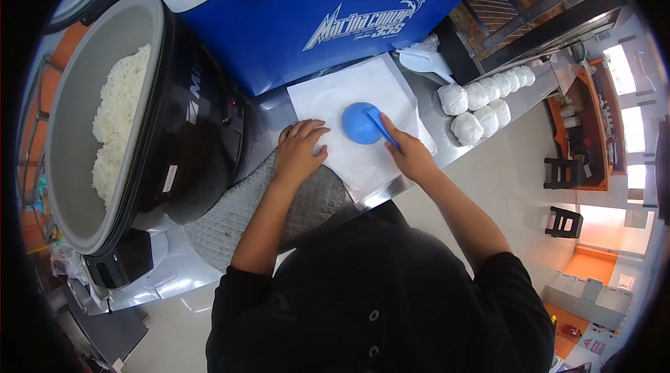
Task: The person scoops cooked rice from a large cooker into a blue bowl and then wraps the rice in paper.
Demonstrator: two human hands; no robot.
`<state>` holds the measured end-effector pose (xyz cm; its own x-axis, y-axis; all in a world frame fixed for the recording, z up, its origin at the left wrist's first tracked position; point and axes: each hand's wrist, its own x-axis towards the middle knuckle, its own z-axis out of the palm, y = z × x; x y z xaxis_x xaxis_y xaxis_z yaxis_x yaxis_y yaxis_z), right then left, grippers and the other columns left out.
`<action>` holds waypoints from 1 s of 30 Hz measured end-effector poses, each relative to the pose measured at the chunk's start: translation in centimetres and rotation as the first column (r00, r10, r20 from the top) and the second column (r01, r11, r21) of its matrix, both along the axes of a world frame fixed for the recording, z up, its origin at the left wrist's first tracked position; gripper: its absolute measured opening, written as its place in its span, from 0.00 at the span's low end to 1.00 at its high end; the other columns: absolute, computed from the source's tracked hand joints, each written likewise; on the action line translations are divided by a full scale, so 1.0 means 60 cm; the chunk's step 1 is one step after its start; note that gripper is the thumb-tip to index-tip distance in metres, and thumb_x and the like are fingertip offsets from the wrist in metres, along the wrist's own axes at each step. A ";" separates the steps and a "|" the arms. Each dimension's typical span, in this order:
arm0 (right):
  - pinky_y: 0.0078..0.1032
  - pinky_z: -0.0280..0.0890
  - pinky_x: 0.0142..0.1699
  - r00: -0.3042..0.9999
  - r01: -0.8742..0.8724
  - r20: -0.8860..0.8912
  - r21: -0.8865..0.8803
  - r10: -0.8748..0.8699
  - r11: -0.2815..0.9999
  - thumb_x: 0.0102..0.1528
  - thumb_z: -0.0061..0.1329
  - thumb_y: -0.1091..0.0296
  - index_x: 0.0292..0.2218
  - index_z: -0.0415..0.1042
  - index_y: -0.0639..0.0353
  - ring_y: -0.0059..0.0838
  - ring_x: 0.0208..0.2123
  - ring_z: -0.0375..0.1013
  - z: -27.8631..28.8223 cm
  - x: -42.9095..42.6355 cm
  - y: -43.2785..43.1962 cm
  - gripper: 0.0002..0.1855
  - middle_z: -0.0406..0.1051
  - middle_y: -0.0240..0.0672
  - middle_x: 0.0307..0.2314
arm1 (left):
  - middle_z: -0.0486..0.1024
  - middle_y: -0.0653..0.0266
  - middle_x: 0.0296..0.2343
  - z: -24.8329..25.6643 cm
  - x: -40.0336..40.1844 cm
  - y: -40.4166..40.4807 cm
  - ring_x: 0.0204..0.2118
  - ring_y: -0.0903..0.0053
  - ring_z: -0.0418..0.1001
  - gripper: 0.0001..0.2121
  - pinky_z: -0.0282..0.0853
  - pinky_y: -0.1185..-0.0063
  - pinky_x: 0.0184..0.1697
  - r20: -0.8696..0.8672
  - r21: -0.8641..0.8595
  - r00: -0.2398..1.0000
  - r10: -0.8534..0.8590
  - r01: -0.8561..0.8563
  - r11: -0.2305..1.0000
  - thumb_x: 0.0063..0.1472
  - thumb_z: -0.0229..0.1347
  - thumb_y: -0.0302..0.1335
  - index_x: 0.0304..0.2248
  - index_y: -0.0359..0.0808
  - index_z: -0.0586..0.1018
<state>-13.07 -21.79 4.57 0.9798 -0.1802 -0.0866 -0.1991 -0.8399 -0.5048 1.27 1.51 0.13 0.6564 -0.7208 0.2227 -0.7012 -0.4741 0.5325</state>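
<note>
My right hand (411, 152) grips the handle of a blue plastic scoop (360, 124). Its round bowl is turned dome-up over a stack of white wrapping paper (335, 91), and whatever lies under the dome is hidden. My left hand (301, 150) rests palm down at the left edge of the paper, thumb spread from the fingers, holding nothing. On the left stands a black rice cooker (193, 163), uncovered, with white cooked rice (121, 111) inside.
Several white paper-wrapped bundles (467, 128) line the steel table at right, near a pale plastic paddle (424, 62). Behind the paper rises a blue cooler box (293, 22) with a white lid. A grey quilted cloth (235, 224) lies under my left forearm.
</note>
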 end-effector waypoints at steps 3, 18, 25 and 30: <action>0.38 0.67 0.45 0.980 0.134 0.121 0.183 -0.158 0.974 0.60 0.43 0.68 0.63 0.50 0.37 0.52 0.37 0.74 0.048 0.013 -0.018 0.33 0.72 0.50 0.41 | 0.72 0.72 0.47 -0.006 -0.002 0.002 0.53 0.73 0.66 0.17 0.57 0.68 0.56 -0.014 -0.014 1.000 0.023 -0.023 1.000 0.50 0.58 0.32 0.42 0.45 0.78; 0.43 0.68 0.38 0.833 -0.527 -0.271 -0.121 0.482 0.841 0.60 0.41 0.66 0.63 0.47 0.42 0.50 0.31 0.74 0.064 0.088 -0.091 0.33 0.73 0.52 0.27 | 0.76 0.75 0.42 -0.008 -0.002 -0.013 0.49 0.69 0.69 0.12 0.60 0.65 0.53 -0.145 -0.038 0.968 0.206 -0.213 0.976 0.52 0.54 0.27 0.38 0.46 0.80; 0.44 0.67 0.40 0.902 -0.432 -0.031 -0.051 0.431 0.900 0.60 0.44 0.61 0.62 0.45 0.39 0.53 0.31 0.74 0.021 0.108 -0.058 0.33 0.73 0.55 0.31 | 0.60 0.68 0.56 -0.019 -0.039 -0.077 0.52 0.65 0.62 0.23 0.58 0.60 0.54 0.092 0.236 0.906 0.412 -0.422 0.875 0.59 0.52 0.34 0.55 0.45 0.68; 0.44 0.68 0.37 0.825 -0.525 -0.242 0.011 0.511 0.851 0.62 0.41 0.60 0.60 0.48 0.42 0.53 0.34 0.75 0.002 0.108 -0.080 0.28 0.73 0.56 0.30 | 0.56 0.69 0.58 -0.028 -0.041 -0.075 0.49 0.65 0.62 0.27 0.58 0.61 0.53 0.113 0.283 0.905 0.410 -0.424 0.860 0.61 0.51 0.39 0.58 0.45 0.63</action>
